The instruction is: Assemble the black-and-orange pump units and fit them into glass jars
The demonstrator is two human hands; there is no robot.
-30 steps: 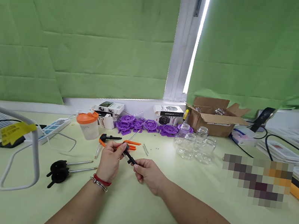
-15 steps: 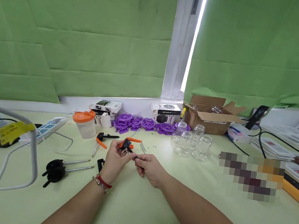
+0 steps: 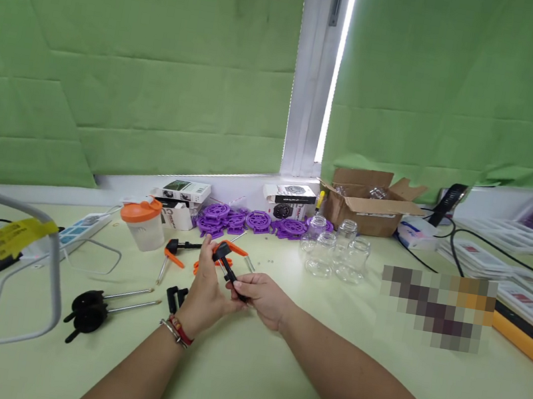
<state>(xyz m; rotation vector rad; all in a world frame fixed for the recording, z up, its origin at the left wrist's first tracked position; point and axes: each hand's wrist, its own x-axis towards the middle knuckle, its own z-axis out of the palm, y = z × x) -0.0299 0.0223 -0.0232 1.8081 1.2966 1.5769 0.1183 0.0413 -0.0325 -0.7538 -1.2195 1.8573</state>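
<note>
Both hands meet over the middle of the table around a black tool with an orange handle (image 3: 226, 261). My right hand (image 3: 265, 299) pinches its black lower end. My left hand (image 3: 207, 295) is beside it, fingers raised along the tool and thumb near the lower end; how firmly it grips is hard to see. A similar black and orange tool (image 3: 175, 249) lies just left, with black parts (image 3: 174, 298) close to my left wrist. Two round black pieces with metal rods (image 3: 89, 313) rest farther left. Purple wheel-shaped parts (image 3: 259, 221) are piled behind my hands.
An orange-lidded cup (image 3: 144, 224) stands back left, near a grey metal frame (image 3: 59, 288). Glass jars (image 3: 352, 260) and an open cardboard box (image 3: 371, 209) are at the back right. White printed boxes (image 3: 289, 201) stand by the window. Black cables (image 3: 457, 257) run on the right.
The black tool has turned so that its length shows more between my hands. My left fingers have lifted and straightened. The whole view has shifted slightly.
</note>
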